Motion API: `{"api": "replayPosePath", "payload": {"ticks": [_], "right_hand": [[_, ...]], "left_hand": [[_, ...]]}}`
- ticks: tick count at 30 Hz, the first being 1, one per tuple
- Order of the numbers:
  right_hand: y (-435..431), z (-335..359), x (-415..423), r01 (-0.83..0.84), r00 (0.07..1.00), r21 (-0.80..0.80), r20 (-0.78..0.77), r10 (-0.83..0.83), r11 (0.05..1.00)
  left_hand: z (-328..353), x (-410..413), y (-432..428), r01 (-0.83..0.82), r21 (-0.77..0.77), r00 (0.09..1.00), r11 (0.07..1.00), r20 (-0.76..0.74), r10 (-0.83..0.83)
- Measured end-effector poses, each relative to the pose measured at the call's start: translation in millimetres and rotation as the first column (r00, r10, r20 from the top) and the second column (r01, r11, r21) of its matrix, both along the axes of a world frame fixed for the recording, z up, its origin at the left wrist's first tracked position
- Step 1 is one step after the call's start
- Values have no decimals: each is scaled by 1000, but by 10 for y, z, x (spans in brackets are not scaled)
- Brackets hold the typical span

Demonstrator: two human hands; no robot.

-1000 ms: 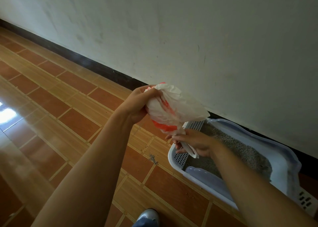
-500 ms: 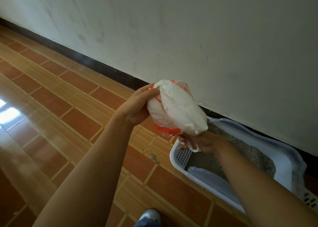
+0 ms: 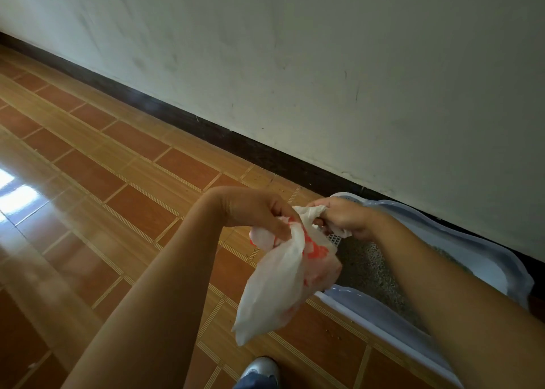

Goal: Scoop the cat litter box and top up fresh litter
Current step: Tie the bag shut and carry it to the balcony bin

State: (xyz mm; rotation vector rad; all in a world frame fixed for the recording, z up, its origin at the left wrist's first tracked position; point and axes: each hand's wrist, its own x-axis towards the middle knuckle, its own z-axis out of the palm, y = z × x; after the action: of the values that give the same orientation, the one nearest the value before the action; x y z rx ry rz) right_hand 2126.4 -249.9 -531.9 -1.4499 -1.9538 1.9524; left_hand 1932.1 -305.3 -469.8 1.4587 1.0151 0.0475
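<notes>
Two hands grip the bag point(image 3: 275, 288): my left hand point(image 3: 259, 211) pinches one side of its top, my right hand point(image 3: 343, 219) the other. It hangs over the litter box point(image 3: 486, 259) corner.

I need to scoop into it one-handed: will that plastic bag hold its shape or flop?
Probably floppy: the plastic bag hangs crumpled and limp from the left hand and right hand. Likely light, since pinched film alone carries it.
</notes>
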Motion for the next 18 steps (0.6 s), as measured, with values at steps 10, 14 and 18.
{"api": "replayPosePath", "payload": {"ticks": [10,14,18], "right_hand": [[46,-35,-102,47,999,119,1,-48,992],[63,-8,-115,31,999,131,-42,-25,991],[95,73,-77,-36,996,40,-85,39,999]], "left_hand": [[-115,82,15,100,172,887,980,-461,-10],[-163,111,66,-36,365,877,931,-434,204],[-262,50,78,-121,381,842,917,-450,298]]}}
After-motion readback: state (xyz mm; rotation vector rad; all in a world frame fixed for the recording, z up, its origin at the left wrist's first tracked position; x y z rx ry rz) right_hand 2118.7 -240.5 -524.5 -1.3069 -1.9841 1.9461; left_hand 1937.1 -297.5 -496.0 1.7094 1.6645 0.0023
